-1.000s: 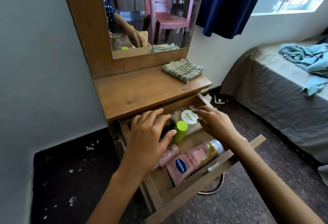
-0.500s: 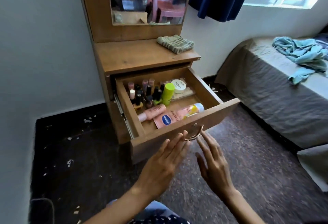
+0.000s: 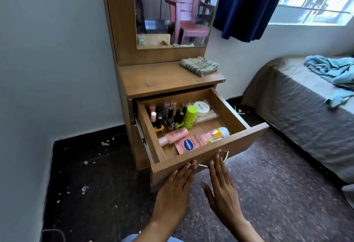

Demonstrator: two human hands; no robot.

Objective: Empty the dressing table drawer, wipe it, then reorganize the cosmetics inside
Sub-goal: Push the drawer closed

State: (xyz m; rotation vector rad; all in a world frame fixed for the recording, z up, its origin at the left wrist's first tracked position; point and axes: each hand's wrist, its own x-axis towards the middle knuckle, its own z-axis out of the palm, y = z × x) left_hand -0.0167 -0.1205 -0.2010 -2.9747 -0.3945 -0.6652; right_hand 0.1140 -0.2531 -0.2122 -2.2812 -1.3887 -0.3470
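Both hands lie flat with straight fingers on the front panel of the open drawer (image 3: 247,142), the left hand (image 3: 175,190) beside the right hand (image 3: 223,193), whose fingertips cover part of the metal handle (image 3: 225,155). Inside, left to right, stand small bottles (image 3: 166,117) too crowded to tell apart, a green tube (image 3: 190,117) and a white jar (image 3: 203,108). A pink Vaseline tube (image 3: 193,143) lies in front, its lower edge hidden by the panel.

Both hands, left hand (image 3: 176,190) beside right hand (image 3: 223,193), lie flat at the open drawer (image 3: 210,152) front; bottles (image 3: 168,117) stand inside beyond them, tubes (image 3: 189,142) nearer, cloth (image 3: 199,65) on the table (image 3: 162,80) behind.
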